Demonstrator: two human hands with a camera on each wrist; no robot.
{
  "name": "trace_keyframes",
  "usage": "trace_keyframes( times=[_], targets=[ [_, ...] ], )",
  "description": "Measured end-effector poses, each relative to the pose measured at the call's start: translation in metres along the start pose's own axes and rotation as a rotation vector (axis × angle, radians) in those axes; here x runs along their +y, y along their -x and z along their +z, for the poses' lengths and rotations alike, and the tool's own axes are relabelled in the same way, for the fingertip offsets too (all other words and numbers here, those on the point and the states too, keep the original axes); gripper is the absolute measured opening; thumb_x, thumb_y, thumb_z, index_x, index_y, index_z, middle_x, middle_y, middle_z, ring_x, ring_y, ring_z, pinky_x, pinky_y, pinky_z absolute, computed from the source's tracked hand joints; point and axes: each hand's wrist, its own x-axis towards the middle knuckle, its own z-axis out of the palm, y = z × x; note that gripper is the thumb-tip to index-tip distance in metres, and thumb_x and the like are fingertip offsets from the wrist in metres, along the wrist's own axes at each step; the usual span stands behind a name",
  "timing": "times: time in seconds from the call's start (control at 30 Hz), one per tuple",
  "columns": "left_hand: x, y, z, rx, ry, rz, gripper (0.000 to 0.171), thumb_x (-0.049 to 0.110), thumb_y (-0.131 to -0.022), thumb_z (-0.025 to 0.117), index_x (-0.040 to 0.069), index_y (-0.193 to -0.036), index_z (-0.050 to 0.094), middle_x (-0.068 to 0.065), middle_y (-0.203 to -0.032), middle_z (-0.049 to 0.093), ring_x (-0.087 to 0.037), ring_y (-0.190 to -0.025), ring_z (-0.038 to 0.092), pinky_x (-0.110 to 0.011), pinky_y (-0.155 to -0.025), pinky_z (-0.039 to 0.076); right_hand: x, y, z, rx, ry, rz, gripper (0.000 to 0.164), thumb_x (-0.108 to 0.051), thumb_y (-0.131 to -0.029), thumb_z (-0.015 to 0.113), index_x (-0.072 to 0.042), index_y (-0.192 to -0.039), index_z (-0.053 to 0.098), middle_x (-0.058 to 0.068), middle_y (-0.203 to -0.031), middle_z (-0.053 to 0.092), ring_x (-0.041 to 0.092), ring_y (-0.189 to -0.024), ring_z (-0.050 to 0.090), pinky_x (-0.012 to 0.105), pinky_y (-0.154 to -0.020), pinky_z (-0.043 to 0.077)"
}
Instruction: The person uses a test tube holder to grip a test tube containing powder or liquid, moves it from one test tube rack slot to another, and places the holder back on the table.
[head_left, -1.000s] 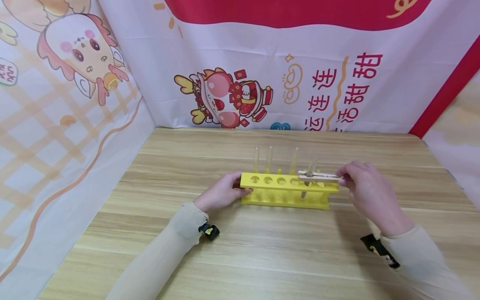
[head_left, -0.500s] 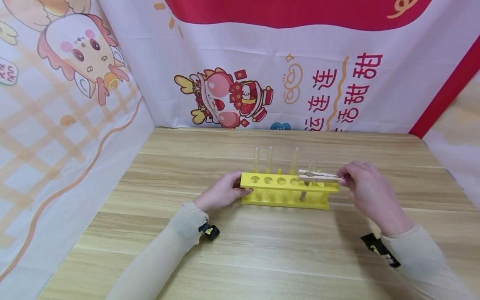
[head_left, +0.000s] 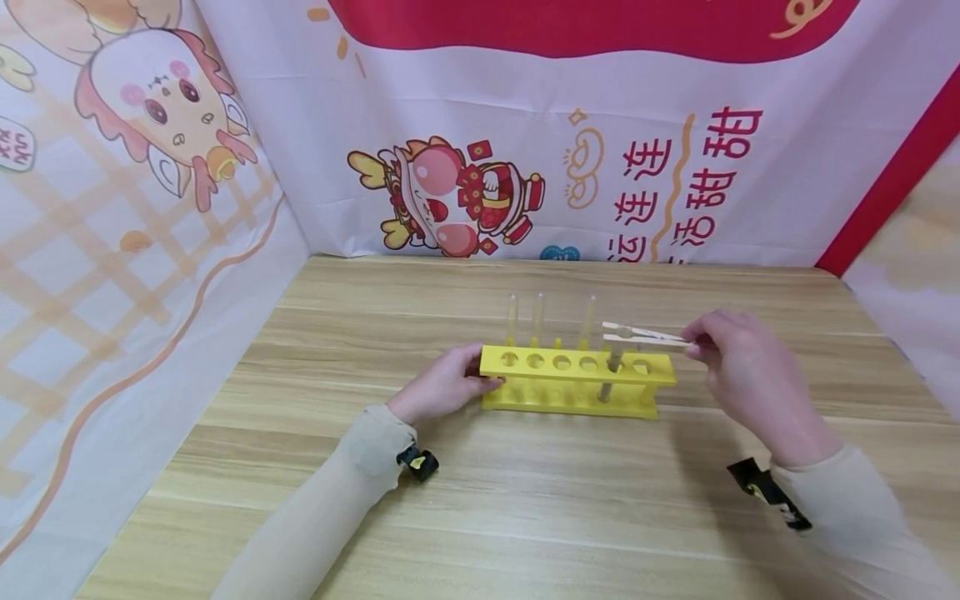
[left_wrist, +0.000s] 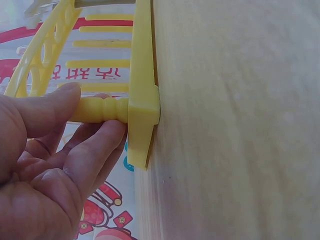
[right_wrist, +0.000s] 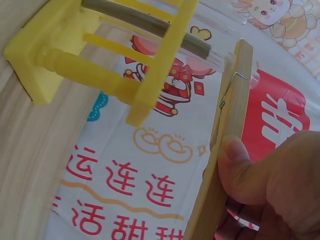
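Note:
A yellow test tube rack (head_left: 491, 362) stands on the table, its left end in my left hand (head_left: 446, 385). In the left wrist view the thumb and fingers of that hand grip the rack's end post (left_wrist: 102, 110). My right hand (head_left: 750, 379) holds a wooden test tube clamp (head_left: 652, 337) by its handle, thumb (right_wrist: 235, 167) along its side. The clamp's front end is around the upper part of a test tube with dark grey contents (head_left: 606, 391), close below its mouth. This tube sits in the rack's fifth hole from the left.
Several yellow drying pegs (head_left: 558, 342) rise along the rack's back, and three clear upturned test tubes (head_left: 538, 317) sit on some of them. Printed cloth (head_left: 450, 83) hangs behind the wood-grain table (head_left: 375, 308) and at both sides.
My right hand has risen slightly, and the clamp has moved from rack-top level up along the grey-filled test tube. The tube's lower end and my left hand stay where they were.

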Motion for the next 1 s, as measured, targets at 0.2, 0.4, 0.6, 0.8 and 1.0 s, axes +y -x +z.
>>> trace_keyframes(
  times=[0.2, 0.4, 0.6, 0.8, 1.0],
  targets=[
    [0.0, 0.0, 0.0, 0.0, -0.01, -0.001, 0.029, 0.013, -0.096, 0.067, 0.015, -0.124, 0.062, 0.004, -0.119, 0.065, -0.011, -0.107, 0.062, -0.03, -0.092, 0.051, -0.005, -0.007, -0.013, 0.013, 0.006, 0.031, 0.011, 0.007, -0.084, 0.072, -0.001, -0.091, 0.068, 0.016, -0.089, 0.066, 0.039, -0.086, 0.058, 0.057, -0.075, 0.049],
    [0.0, 0.0, -0.001, -0.002, -0.015, 0.0, 0.029, 0.014, -0.096, 0.067, 0.015, -0.124, 0.062, 0.004, -0.12, 0.065, -0.011, -0.107, 0.062, -0.031, -0.092, 0.051, -0.008, -0.012, -0.026, 0.0, 0.018, 0.068, 0.013, 0.008, -0.085, 0.071, 0.001, -0.095, 0.068, 0.02, -0.094, 0.066, 0.041, -0.091, 0.055, 0.06, -0.082, 0.047],
    [0.0, 0.0, -0.001, -0.003, -0.021, 0.0, 0.029, 0.015, -0.096, 0.067, 0.016, -0.125, 0.062, 0.004, -0.12, 0.065, -0.011, -0.108, 0.062, -0.03, -0.093, 0.051, -0.008, -0.015, -0.038, -0.013, 0.031, 0.112, 0.02, 0.007, -0.086, 0.07, 0.004, -0.105, 0.067, 0.022, -0.096, 0.063, 0.04, -0.091, 0.053, 0.06, -0.081, 0.047],
    [0.0, 0.001, -0.001, -0.004, -0.03, 0.003, 0.03, 0.016, -0.097, 0.066, 0.016, -0.126, 0.062, 0.004, -0.12, 0.065, -0.01, -0.108, 0.061, -0.031, -0.094, 0.051, -0.001, -0.015, -0.044, 0.006, 0.038, 0.146, 0.022, 0.002, -0.087, 0.071, 0.004, -0.108, 0.064, 0.02, -0.089, 0.061, 0.034, -0.076, 0.053, 0.051, -0.066, 0.046],
    [-0.001, 0.0, -0.001, -0.004, -0.032, 0.004, 0.03, 0.016, -0.097, 0.066, 0.016, -0.126, 0.061, 0.005, -0.12, 0.065, -0.01, -0.108, 0.061, -0.031, -0.094, 0.05, 0.011, -0.016, -0.045, 0.069, 0.052, 0.141, 0.024, -0.001, -0.086, 0.074, 0.005, -0.108, 0.066, 0.02, -0.085, 0.062, 0.035, -0.076, 0.053, 0.048, -0.063, 0.04]
  ],
)
